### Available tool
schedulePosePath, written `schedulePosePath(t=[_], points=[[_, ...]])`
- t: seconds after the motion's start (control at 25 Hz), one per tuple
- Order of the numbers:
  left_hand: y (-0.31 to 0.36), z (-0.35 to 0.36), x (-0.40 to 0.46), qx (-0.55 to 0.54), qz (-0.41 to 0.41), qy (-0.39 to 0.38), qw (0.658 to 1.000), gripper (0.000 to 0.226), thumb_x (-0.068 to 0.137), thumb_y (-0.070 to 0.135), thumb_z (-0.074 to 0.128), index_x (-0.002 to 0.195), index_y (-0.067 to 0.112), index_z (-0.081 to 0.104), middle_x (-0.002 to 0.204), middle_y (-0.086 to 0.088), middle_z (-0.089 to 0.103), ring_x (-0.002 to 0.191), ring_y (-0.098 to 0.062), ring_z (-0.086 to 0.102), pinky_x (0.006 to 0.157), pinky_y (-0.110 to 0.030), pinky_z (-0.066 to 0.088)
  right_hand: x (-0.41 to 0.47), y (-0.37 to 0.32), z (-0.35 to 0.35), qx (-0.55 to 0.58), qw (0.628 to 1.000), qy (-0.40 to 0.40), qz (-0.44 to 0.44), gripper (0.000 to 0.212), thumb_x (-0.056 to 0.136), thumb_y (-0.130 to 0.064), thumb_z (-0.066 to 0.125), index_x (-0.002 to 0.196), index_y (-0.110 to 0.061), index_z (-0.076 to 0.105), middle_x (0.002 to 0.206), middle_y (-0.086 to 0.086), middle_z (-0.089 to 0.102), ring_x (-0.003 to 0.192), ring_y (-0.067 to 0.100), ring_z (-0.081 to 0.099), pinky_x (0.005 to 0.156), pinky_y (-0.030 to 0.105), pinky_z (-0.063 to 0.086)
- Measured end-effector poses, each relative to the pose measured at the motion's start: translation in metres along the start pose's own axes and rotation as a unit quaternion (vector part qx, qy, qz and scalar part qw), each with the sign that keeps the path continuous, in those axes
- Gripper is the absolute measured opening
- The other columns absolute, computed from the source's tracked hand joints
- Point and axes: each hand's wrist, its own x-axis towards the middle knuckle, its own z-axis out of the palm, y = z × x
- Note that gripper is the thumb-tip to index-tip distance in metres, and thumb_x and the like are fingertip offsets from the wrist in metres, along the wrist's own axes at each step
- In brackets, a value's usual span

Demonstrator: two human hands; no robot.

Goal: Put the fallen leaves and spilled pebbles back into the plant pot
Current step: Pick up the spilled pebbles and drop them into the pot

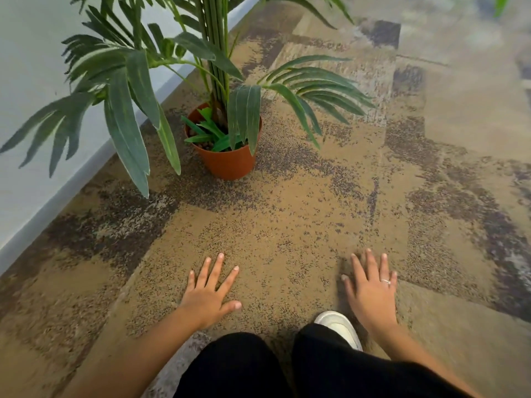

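Observation:
A terracotta plant pot [230, 165] stands on the carpet near the wall, holding a tall palm-like plant [218, 67]. Bright green loose leaves [212, 133] lie inside the pot on top of brown pebbles [204, 145]. My left hand [211, 294] rests flat on the carpet, fingers spread, holding nothing. My right hand [372, 288], with a ring on one finger, also lies flat and open on the carpet, well in front of the pot. I see no leaves or pebbles on the carpet around the hands.
A pale wall with a grey skirting board [57, 202] runs along the left. Long drooping fronds [129, 124] hang over the floor left of the pot. My black trouser legs [258, 369] and a white shoe [340, 326] are at the bottom. Patterned brown carpet [287, 211] covers the floor.

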Motion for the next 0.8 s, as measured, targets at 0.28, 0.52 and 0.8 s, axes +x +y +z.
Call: schedulePosePath(t=[0.28, 0.52, 0.8], points=[[0.002, 0.0, -0.002, 0.002, -0.005, -0.013, 1.0, 0.082, 0.06, 0.081, -0.015, 0.123, 0.039, -0.047, 0.126, -0.006, -0.061, 0.124, -0.032, -0.045, 0.108, -0.056, -0.014, -0.048, 0.018, 0.029, 0.085, 0.985, -0.039, 0.142, 0.059, 0.092, -0.006, 0.036, 0.147, -0.013, 0.014, 0.155, 0.012, 0.003, 0.141, 0.036, -0.002, 0.111, 0.046, 0.016], [0.003, 0.004, 0.0, 0.001, -0.011, 0.004, 1.0, 0.079, 0.066, 0.079, -0.01, 0.123, 0.04, -0.047, 0.128, -0.007, -0.06, 0.125, -0.032, -0.044, 0.108, -0.056, -0.014, -0.042, 0.046, 0.02, 0.113, 0.987, 0.038, 0.106, 0.038, 0.084, 0.004, 0.049, 0.12, -0.005, 0.057, 0.123, 0.007, 0.059, 0.111, 0.025, 0.052, 0.093, 0.036, 0.044], [0.007, -0.031, 0.014, -0.057, -0.039, 0.13, 0.989, 0.05, 0.092, 0.052, 0.037, 0.137, 0.031, 0.035, 0.146, -0.008, 0.028, 0.132, -0.026, 0.03, 0.104, -0.047, 0.032, 0.028, -0.028, -0.042, 0.21, 0.97, 0.103, -0.071, 0.012, 0.082, -0.014, 0.064, 0.091, -0.008, 0.069, 0.086, 0.0, 0.066, 0.077, 0.014, 0.06, 0.071, 0.02, 0.044]])
